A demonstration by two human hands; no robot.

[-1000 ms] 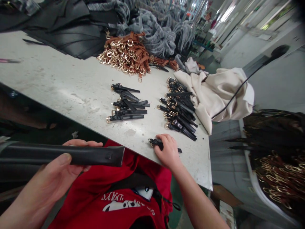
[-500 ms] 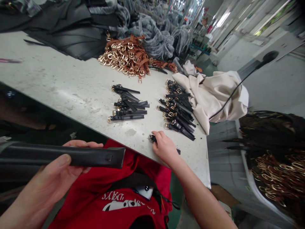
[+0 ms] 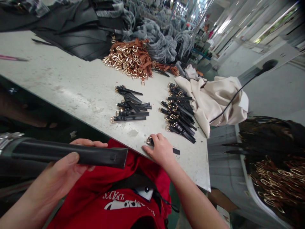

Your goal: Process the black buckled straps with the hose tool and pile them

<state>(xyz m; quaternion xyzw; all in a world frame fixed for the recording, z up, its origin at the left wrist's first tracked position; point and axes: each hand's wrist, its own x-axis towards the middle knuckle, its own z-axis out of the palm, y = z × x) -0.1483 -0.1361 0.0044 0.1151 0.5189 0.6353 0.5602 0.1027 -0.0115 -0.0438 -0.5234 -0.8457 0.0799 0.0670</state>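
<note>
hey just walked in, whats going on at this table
The person's left hand grips a long, black, leather-like strip. The right hand covers the middle of a short black strap with a metallic buckle on the pale worktable. Beyond it lie two groups of similar black buckled straps and a brown heap with gold-coloured rings.

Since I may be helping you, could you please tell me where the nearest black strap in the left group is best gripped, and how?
Probably just right of its buckle, pinched from the near side: the strap lies flat, its buckle end jutting left past its neighbour, which lies along the far side.
</note>
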